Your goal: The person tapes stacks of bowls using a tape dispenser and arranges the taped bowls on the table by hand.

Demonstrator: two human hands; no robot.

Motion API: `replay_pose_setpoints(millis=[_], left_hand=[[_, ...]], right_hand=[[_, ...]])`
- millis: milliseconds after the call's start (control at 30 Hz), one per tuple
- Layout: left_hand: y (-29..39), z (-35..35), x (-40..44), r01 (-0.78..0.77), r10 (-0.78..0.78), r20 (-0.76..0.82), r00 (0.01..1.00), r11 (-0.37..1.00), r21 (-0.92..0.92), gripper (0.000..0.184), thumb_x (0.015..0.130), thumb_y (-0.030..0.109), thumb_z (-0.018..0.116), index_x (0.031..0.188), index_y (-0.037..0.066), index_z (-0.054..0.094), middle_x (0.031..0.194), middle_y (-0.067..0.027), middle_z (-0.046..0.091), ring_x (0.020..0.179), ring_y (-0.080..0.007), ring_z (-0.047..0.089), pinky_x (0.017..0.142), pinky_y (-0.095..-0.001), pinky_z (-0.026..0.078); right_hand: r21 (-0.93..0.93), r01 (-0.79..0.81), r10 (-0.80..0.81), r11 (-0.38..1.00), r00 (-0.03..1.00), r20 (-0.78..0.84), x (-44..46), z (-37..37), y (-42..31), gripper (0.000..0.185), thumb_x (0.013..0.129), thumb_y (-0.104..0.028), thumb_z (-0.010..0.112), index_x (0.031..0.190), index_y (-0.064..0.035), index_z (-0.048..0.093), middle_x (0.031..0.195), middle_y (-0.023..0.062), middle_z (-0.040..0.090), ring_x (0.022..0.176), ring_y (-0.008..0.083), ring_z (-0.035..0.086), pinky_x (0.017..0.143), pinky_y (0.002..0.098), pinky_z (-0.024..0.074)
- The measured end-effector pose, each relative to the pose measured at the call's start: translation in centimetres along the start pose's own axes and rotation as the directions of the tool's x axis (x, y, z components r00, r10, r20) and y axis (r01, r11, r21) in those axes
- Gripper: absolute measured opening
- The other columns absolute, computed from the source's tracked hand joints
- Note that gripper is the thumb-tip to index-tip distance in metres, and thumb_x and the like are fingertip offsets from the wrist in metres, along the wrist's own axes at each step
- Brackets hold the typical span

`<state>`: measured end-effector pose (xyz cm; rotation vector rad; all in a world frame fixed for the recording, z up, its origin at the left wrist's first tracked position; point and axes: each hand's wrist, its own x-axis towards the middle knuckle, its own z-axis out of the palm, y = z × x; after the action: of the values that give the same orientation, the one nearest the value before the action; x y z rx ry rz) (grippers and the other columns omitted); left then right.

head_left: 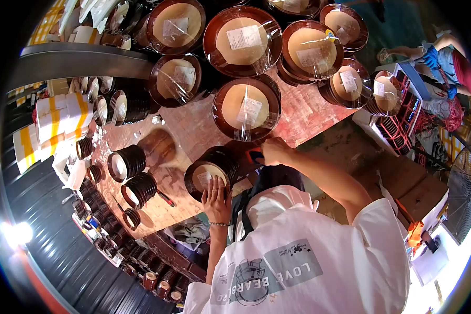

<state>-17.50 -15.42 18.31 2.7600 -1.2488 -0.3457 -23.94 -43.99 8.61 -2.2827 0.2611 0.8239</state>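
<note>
My left hand [216, 202] lies with its fingers stretched out over the label on a stack of dark brown round dishes [196, 183]. A tan disc covers the top of this stack, and a bracelet circles my left wrist. On the stack's other side, my right hand [273, 151] is closed, its fingers bent round a small dark and blue thing [255, 156] that I cannot make out. Just beyond the right hand stands a film-wrapped stack of brown dishes [246, 109] with a white label. My right fingertips are partly hidden.
Several film-wrapped, labelled dish stacks [243, 42] crowd the table's far side. Two dark bowl stacks [126, 162] and a red-handled tool [165, 198] lie left on the worn wooden table [186, 123]. Another person [445, 65] is at far right, near a fan [463, 180].
</note>
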Motion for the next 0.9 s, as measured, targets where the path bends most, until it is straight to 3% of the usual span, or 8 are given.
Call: replay_pose_setpoints(millis=[233, 300, 433, 500, 533, 667, 767, 900], left_hand=[[-0.2, 0.1, -0.1, -0.008, 0.008, 0.012, 1.000, 1.000, 0.008, 0.058, 0.091, 0.022, 0.068, 0.144, 0.005, 0.054, 0.149, -0.0140, 0.054, 0.140, -0.0309, 0.048, 0.113, -0.0466, 0.036], [-0.3, 0.1, -0.2, -0.008, 0.008, 0.019, 1.000, 1.000, 0.007, 0.058, 0.091, 0.022, 0.068, 0.145, 0.005, 0.053, 0.149, -0.0139, 0.053, 0.140, -0.0309, 0.048, 0.113, -0.0467, 0.035], [-0.1, -0.1, -0.1, 0.002, -0.002, 0.017, 1.000, 1.000, -0.001, 0.057, 0.092, 0.022, 0.068, 0.145, 0.004, 0.053, 0.148, -0.0144, 0.054, 0.140, -0.0308, 0.048, 0.113, -0.0461, 0.036], [-0.2, -0.4, -0.2, 0.017, -0.017, -0.017, 1.000, 1.000, -0.011, 0.057, 0.092, 0.021, 0.068, 0.144, 0.004, 0.053, 0.148, -0.0146, 0.055, 0.140, -0.0309, 0.049, 0.113, -0.0458, 0.037], [-0.8, -0.4, -0.3, 0.031, -0.032, -0.025, 0.999, 0.999, -0.018, 0.056, 0.092, 0.021, 0.068, 0.143, 0.003, 0.054, 0.147, -0.0150, 0.055, 0.139, -0.0311, 0.050, 0.113, -0.0454, 0.037], [-1.8, -0.5, 0.8, 0.060, -0.065, -0.083, 0.994, 0.997, -0.055, 0.054, 0.092, 0.021, 0.067, 0.141, 0.003, 0.055, 0.144, -0.0135, 0.058, 0.137, -0.0302, 0.051, 0.113, -0.0445, 0.037], [-0.9, -0.7, 2.0, 0.074, -0.080, -0.104, 0.991, 0.996, -0.056, 0.053, 0.093, 0.023, 0.067, 0.141, 0.003, 0.056, 0.143, -0.0134, 0.059, 0.136, -0.0302, 0.053, 0.112, -0.0438, 0.038], [1.5, -0.4, 3.0, 0.110, -0.112, -0.108, 0.988, 0.994, -0.025, 0.055, 0.094, 0.026, 0.066, 0.142, 0.002, 0.054, 0.143, -0.0162, 0.058, 0.136, -0.0314, 0.052, 0.112, -0.0448, 0.040]], right_hand=[[-0.071, 0.145, -0.157, 0.987, 0.966, -0.207, 1.7, 3.1, -1.2, 0.045, 0.080, -0.047, 0.070, 0.086, -0.0028, 0.078, 0.086, 0.0213, 0.071, 0.080, 0.0390, 0.069, 0.080, 0.0480, 0.0562], [0.021, 0.339, -0.273, 0.941, 0.792, -0.545, 1.4, 3.0, -2.0, 0.040, 0.081, -0.045, 0.068, 0.093, -0.0081, 0.079, 0.088, 0.0186, 0.073, 0.082, 0.0370, 0.070, 0.079, 0.0480, 0.0566], [0.143, 0.201, -0.146, 0.969, 0.934, -0.327, 2.5, 2.9, -5.5, 0.032, 0.083, -0.039, 0.063, 0.099, -0.0163, 0.079, 0.095, 0.0124, 0.076, 0.098, 0.0317, 0.071, 0.091, 0.0458, 0.0536], [0.040, -0.188, 0.190, 0.981, 0.981, -0.045, 6.1, 5.4, -7.4, 0.031, 0.085, -0.038, 0.061, 0.108, -0.0259, 0.078, 0.100, 0.0111, 0.076, 0.098, 0.0312, 0.072, 0.090, 0.0464, 0.0546], [0.042, -0.114, 0.120, 0.993, 0.974, -0.194, 8.4, 9.4, -6.1, 0.034, 0.087, -0.040, 0.060, 0.117, -0.0334, 0.073, 0.105, 0.0110, 0.076, 0.099, 0.0306, 0.072, 0.087, 0.0455, 0.0561], [0.296, 0.049, 0.101, 0.954, 0.876, -0.471, 1.7, 5.6, -6.5, 0.040, 0.087, -0.051, 0.062, 0.108, -0.0192, 0.077, 0.093, 0.0154, 0.075, 0.090, 0.0349, 0.072, 0.079, 0.0474, 0.0577], [0.205, -0.246, 0.287, 0.947, 0.936, -0.203, -1.8, 4.4, -4.1, 0.044, 0.085, -0.051, 0.068, 0.110, -0.0151, 0.076, 0.087, 0.0201, 0.073, 0.084, 0.0378, 0.072, 0.078, 0.0501, 0.0562], [0.487, -0.262, 0.477, 0.833, 0.786, -0.393, -8.1, 3.0, -2.0, 0.048, 0.083, -0.049, 0.070, 0.090, -0.0018, 0.074, 0.086, 0.0218, 0.073, 0.082, 0.0377, 0.072, 0.078, 0.0492, 0.0563]])
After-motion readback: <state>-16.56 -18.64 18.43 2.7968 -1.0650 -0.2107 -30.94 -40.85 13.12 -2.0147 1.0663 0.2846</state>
